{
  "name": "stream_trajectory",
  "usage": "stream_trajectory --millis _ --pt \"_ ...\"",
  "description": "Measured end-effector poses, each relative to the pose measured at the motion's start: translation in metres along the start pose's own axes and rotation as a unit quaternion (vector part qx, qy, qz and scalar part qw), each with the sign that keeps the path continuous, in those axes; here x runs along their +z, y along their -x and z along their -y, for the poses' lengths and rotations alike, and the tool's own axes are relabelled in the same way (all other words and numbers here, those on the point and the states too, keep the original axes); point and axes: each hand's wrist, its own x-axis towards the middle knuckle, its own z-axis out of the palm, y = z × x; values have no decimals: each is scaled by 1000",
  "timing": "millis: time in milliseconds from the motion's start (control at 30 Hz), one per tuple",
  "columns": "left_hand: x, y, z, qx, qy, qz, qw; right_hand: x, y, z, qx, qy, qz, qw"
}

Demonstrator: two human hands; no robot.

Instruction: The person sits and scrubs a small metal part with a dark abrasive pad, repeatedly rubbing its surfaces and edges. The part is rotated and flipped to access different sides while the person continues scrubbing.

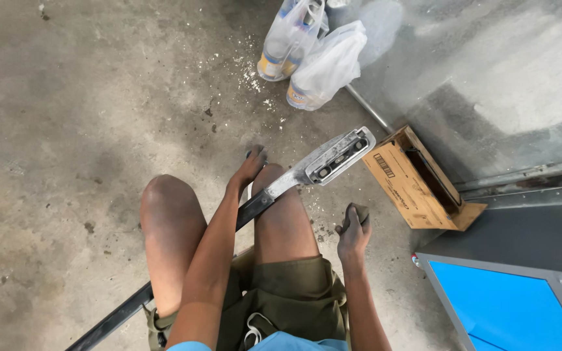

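A seated person looks down at their own bare knees over a grey, stained concrete floor (66, 97). Ahead lie two clear plastic bags (310, 52) holding bottles with yellow and blue labels, side by side and touching, with white crumbs scattered on the floor beside them. To the right stands one open brown cardboard box (404, 185), tilted against a grey metal sill, and a thin metal rod (369, 107) runs from the bags toward the box. In the lower right corner sits one blue panel in a grey metal frame (508, 305).

A single long metal channel bar (281, 185) lies diagonally across the person's right knee, running from the lower left edge of the view up to the right. Its lower stretch is dark, its upper end is scraped to a pale, bare grey, and the open end shows a hollow section with slots.

The left hand (250, 168) rests over the knee at the bar, fingers curled down; whether it actually grips the bar cannot be told. The right hand (354, 227) is closed loosely around a small dark pad (358, 211), well apart from the bar.
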Motion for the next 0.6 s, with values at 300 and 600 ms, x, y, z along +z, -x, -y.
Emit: stream_trajectory --millis 300,600 --pt "-1 2 2 28 -34 -89 995 18 24 29 -92 -7 50 994" --pt "18 26 -78 152 7 -263 953 44 55 71 -114 -107 133 979"
